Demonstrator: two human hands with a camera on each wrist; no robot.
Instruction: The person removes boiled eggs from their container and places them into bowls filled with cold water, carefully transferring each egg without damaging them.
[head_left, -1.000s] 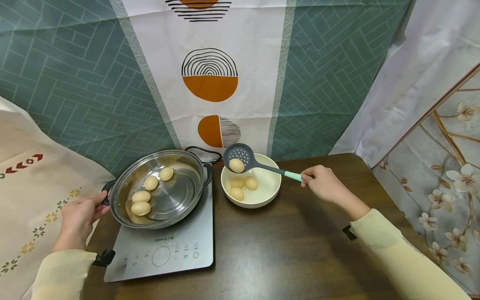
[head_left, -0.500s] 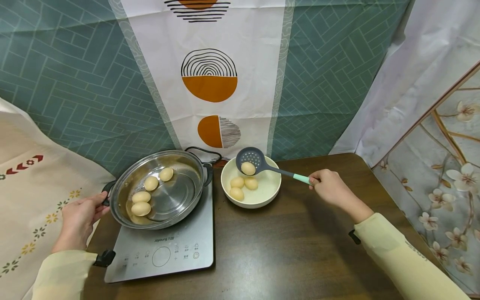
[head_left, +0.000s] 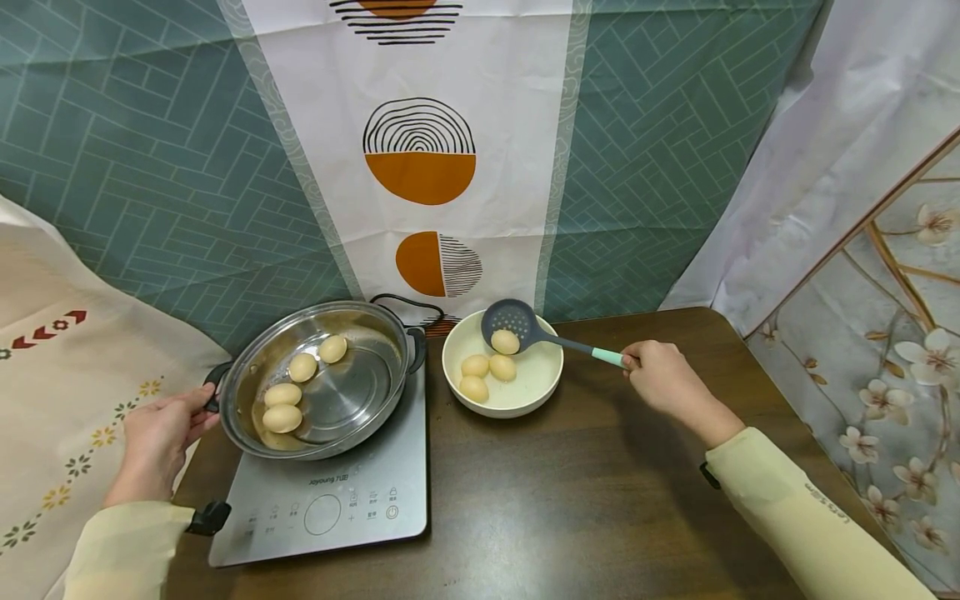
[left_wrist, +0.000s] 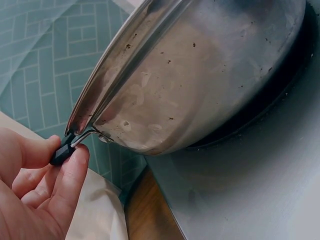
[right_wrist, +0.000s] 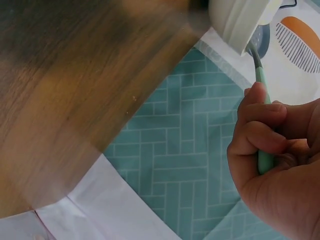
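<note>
A slotted spoon (head_left: pixel 512 318) with a grey perforated bowl and mint handle is held by my right hand (head_left: pixel 667 379), whose fingers curl round the handle (right_wrist: pixel 264 87). One egg (head_left: pixel 505 342) lies in the spoon, over the back part of a cream bowl (head_left: pixel 540 379). Inside that bowl sit three more eggs (head_left: pixel 474 388). My left hand (head_left: pixel 161 437) pinches the black side handle (left_wrist: pixel 62 154) of a steel pot (head_left: pixel 352 387) between thumb and fingers. Several eggs (head_left: pixel 282 418) rest along the left and back of the pot.
Under the pot is a flat silver induction cooker (head_left: pixel 322 512) with a black cord (head_left: pixel 408 300) behind it. Both stand on a dark wooden table (head_left: pixel 540 508). Patterned cloth (head_left: pixel 645 167) hangs behind the table, and a floral panel (head_left: pixel 877 400) borders its right side.
The slotted spoon and its egg have moved right and slightly toward me, from the bowl's back left rim to over its inside. My left hand and the pot have stayed put.
</note>
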